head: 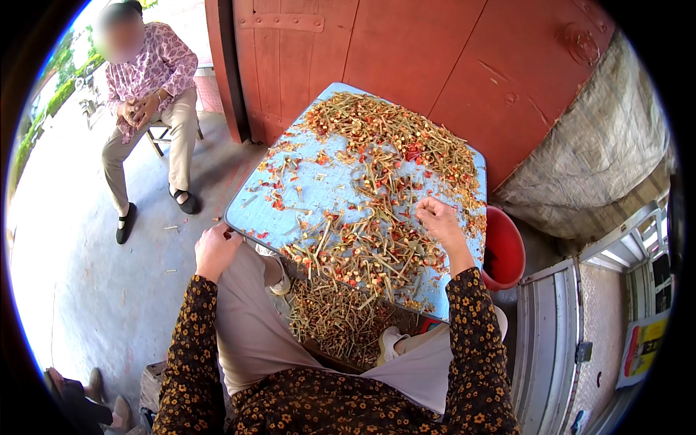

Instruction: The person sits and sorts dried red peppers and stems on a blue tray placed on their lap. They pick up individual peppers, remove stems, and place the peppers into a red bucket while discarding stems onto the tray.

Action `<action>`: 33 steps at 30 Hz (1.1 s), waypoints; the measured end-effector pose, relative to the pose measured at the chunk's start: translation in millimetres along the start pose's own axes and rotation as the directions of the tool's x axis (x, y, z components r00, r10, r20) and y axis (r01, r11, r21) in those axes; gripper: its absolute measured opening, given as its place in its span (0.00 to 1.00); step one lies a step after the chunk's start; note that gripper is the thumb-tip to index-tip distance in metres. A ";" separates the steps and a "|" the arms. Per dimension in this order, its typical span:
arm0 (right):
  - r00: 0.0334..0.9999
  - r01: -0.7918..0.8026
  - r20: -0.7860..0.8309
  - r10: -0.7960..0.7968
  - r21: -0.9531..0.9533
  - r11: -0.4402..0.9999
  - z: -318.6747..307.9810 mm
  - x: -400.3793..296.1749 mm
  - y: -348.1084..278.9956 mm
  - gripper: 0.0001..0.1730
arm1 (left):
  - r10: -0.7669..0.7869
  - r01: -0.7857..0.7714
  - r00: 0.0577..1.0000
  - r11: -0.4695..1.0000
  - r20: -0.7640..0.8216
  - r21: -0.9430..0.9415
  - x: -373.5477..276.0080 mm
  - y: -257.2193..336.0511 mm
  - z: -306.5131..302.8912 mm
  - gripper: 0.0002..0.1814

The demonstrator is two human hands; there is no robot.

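Observation:
A light-blue table (329, 187) stands before me, strewn with dried chili pepper stems (375, 244), pale seeds and red skin fragments. The thickest heap of stems (380, 122) lies along the far side. My right hand (439, 220) is over the right part of the table, just above the scattered bits, its fingertips pinched together. Whether a small piece is between them is too fine to see. My left hand (218, 249) is by the table's left corner, above my knee, with its fingers curled; what they may hold is hidden.
More stems (337, 318) fill a container under the table, between my feet. A red bucket (504, 247) stands against the table's right side. Behind is a red door (408, 49); a metal cart (549, 326) is at right. Another person (152, 81) sits at upper left; someone's feet (120, 413) show lower left.

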State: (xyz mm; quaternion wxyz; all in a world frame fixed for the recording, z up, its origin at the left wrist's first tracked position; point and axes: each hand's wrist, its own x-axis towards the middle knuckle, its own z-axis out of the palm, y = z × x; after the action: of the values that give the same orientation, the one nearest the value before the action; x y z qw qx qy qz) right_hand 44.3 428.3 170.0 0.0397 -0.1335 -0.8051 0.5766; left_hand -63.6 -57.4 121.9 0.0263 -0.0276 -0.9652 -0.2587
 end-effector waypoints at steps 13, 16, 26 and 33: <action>0.997 -0.001 0.069 0.022 -0.295 0.955 3.2 -30.1 -25.3 0.04 | -0.005 0.005 1.000 1.000 0.003 -0.016 0.9 -8.0 3.1 0.17; 0.990 0.123 0.118 -0.082 -0.394 0.911 5.0 -34.8 -19.0 0.04 | 0.003 -0.003 1.000 1.000 0.001 -0.007 0.9 -7.7 3.6 0.17; 0.992 -0.125 0.035 0.122 0.140 0.982 -5.1 -28.5 -6.0 0.08 | -0.043 0.041 0.997 0.999 0.068 0.029 -0.1 -0.5 -3.9 0.20; 0.996 0.078 0.009 -0.088 -0.563 0.823 5.7 -24.9 -13.6 0.09 | -0.029 0.027 0.998 0.999 0.054 0.031 0.4 -3.1 -1.7 0.20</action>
State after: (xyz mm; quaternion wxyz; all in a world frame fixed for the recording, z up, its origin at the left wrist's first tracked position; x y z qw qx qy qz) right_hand 64.7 412.5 183.1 0.0305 -0.1093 -0.9437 0.3106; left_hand -64.2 -61.0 121.9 -0.0034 -0.0207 -0.9697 -0.2434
